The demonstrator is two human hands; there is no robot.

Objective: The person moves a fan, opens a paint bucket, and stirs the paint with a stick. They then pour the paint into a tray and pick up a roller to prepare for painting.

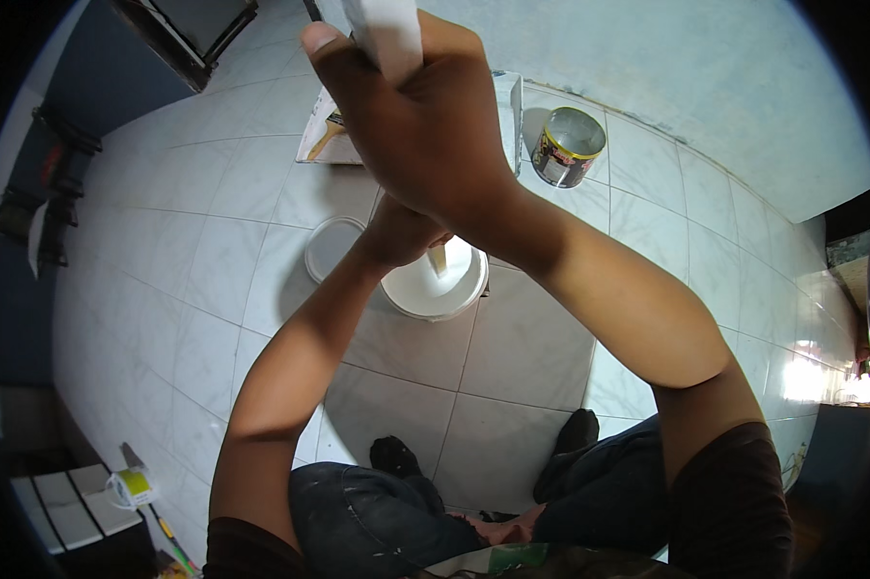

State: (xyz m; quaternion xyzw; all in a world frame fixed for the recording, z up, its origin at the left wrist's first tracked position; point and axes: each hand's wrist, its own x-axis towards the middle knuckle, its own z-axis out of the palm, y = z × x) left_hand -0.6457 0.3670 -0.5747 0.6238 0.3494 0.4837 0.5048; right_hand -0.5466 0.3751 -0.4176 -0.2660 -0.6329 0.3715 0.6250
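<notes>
My right hand (430, 130) is raised close to the camera, its fingers wrapped round a flat white stick (388, 39) whose upper end rises past the top edge. Below it my left hand (396, 234) is closed, mostly behind my right wrist, and seems to grip the same stick lower down. A pale length of stick shows under the left hand and dips into white paint (415, 288) in a round white bucket (441, 317) on the floor. The bucket's far side is hidden by my hands. A round lid (332, 249) lies left of the bucket.
Beyond the bucket, a paint-marked white box or board (508, 96) carries a paintbrush (327, 135). An open dark can with a yellow rim (567, 150) stands by the pale wall (695, 68). My feet rest on the tiled floor (406, 396), either side nearer me.
</notes>
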